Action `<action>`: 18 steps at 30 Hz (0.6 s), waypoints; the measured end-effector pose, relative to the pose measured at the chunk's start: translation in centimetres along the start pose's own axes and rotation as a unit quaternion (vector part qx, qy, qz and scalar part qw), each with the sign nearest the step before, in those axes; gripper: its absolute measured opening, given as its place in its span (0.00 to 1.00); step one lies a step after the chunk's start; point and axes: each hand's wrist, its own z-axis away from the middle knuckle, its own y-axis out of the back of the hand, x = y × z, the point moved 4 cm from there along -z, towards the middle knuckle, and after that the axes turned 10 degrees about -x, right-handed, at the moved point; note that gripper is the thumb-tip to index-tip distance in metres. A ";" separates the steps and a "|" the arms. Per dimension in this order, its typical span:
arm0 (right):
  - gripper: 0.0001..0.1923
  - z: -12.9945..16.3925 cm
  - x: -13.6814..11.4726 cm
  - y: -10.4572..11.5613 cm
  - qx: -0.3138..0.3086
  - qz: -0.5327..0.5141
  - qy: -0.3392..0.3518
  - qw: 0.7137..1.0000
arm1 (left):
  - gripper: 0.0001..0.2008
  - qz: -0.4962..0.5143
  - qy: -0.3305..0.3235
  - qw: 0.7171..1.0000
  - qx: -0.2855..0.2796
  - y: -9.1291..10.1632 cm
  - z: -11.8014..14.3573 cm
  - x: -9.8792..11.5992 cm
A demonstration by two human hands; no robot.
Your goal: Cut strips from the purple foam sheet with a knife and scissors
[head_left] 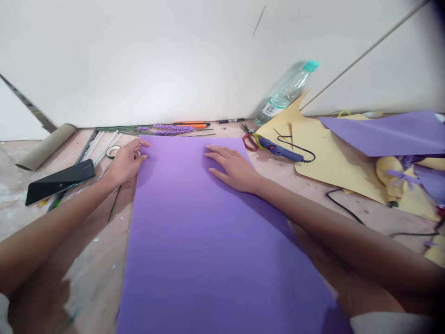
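Note:
A large sheet of purple paper (208, 241) lies lengthwise in front of me and runs out of the bottom of the view. My left hand (125, 160) is at its far left corner. The index finger and thumb reach over the paper's edge, spread apart, while the other fingers curl in. My right hand (232, 167) lies palm down near the far right part of the sheet, fingers stretched out toward the left. Neither hand holds anything that I can see.
Left: a cardboard tube (47, 147), black phone (60, 182), tape roll (113, 151) and white sticks (103, 144). Behind: purple flower stems (174, 129), orange cutter (191, 125), pen (231, 120). Right: bottle (283, 99), scissors (251, 140), blue glue gun (280, 150), tan paper (333, 157).

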 end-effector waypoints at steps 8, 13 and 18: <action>0.29 5.9 5.5 1.6 0.078 -0.029 -0.122 0.989 | 0.15 0.070 -0.003 0.992 0.106 2.6 -2.7 0.6; 0.28 7.8 5.3 1.5 0.090 -0.095 -0.139 0.982 | 0.16 0.080 0.017 0.985 0.150 4.4 -2.7 0.5; 0.26 8.2 5.0 2.2 0.074 -0.216 -0.158 0.961 | 0.11 0.085 0.072 0.982 0.154 5.4 -2.0 0.0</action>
